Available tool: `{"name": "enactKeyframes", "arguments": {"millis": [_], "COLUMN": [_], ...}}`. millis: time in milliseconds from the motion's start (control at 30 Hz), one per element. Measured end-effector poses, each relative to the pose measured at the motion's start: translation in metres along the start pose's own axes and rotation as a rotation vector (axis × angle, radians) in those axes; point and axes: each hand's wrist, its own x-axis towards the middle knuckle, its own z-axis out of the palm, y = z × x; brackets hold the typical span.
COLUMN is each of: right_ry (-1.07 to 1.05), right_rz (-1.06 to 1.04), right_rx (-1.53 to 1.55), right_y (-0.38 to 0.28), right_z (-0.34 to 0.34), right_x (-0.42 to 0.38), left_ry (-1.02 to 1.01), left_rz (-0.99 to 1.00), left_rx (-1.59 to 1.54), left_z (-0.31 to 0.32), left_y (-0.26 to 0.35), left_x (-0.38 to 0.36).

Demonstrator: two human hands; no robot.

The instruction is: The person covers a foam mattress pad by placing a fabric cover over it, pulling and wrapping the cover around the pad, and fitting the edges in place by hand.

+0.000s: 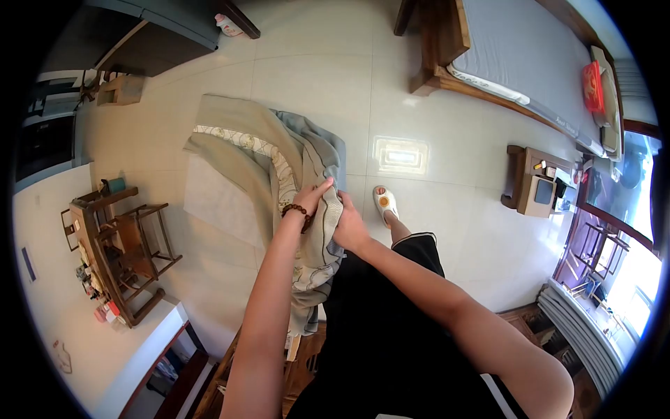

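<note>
A large grey-green cloth [241, 115] with a cream patterned band hangs in front of me in loose folds. Its far part spreads over the floor, and its near end drops beside my black clothing. My left hand [310, 198], with a brown bead bracelet at the wrist, is closed on a gathered fold near a dark seam line. Close beside it, my right hand [350, 222] pinches the same fold, thumb pointing up along the fabric. Parts of the fingers are hidden behind the cloth.
My foot in a white slipper [385, 202] stands on the tiled floor [314, 77]. A bed [516, 49] is at the upper right, with a small wooden stand [534, 185] below it. A wooden chair [136, 241] stands left, a bottle [228, 25] at the back.
</note>
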Motion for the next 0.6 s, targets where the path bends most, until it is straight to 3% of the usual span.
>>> {"name": "enactKeyframes", "arguments": {"millis": [33, 100, 133, 200, 267, 367, 433, 600], "right_ry": [-0.019, 0.019, 0.01, -0.002, 0.097, 0.065, 0.14, -0.038], "right_rz": [-0.052, -0.009, 0.028, 0.065, 0.253, 0.385, 0.338, 0.33], "right_rx": [-0.042, -0.004, 0.033, 0.074, 0.385, 0.301, 0.311, 0.305], "right_y": [-0.004, -0.006, -0.003, 0.008, 0.029, 0.038, 0.038, 0.049], "right_z": [-0.003, -0.012, -0.013, -0.011, 0.002, 0.011, 0.02, 0.009], "right_x": [0.003, -0.004, -0.007, -0.01, -0.012, -0.023, -0.023, -0.021], "left_ry": [-0.003, 0.089, 0.102, 0.154, 0.207, 0.25, 0.257, 0.211], "left_rz": [0.001, 0.206, 0.232, 0.153, 0.074, 0.154, 0.151, -0.007], "left_rx": [0.006, 0.333, 0.304, 0.259, 0.221, 0.218, 0.292, 0.261], "left_z": [0.002, 0.007, 0.01, 0.015, 0.014, 0.015, 0.017, 0.021], "left_y": [0.003, 0.017, 0.024, 0.021, 0.02, 0.023, 0.031, 0.008], "left_x": [-0.002, -0.013, -0.02, -0.021, -0.018, -0.012, -0.012, 0.008]}}
